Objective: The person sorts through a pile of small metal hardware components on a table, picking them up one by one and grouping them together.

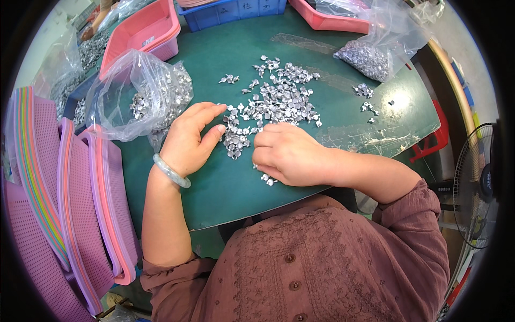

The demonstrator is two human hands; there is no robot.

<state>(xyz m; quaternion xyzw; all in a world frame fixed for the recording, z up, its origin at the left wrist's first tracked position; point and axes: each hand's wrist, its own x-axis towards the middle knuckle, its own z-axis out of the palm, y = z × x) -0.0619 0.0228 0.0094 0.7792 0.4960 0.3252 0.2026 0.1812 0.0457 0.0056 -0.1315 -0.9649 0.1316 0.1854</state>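
Small silvery metal pieces with round heads form a loose pile [284, 102] on the green table [209, 198]. My left hand [188, 137], a pale bangle on its wrist, rests at the pile's left side. Its thumb and fingers are apart, next to a small cluster of pieces [236, 142], and nothing shows between them. Just right of that cluster, my right hand [292, 155] is closed, its fingers curled down to the tabletop. What its fingertips hold, if anything, is hidden. A few loose pieces [268, 180] lie under its near edge.
An open clear bag of metal pieces [161, 99] sits left; another bag [370, 59] lies far right. Pink trays [142, 35] and a blue bin [233, 16] line the back. Stacked purple baskets [86, 198] stand left, a fan [475, 185] right.
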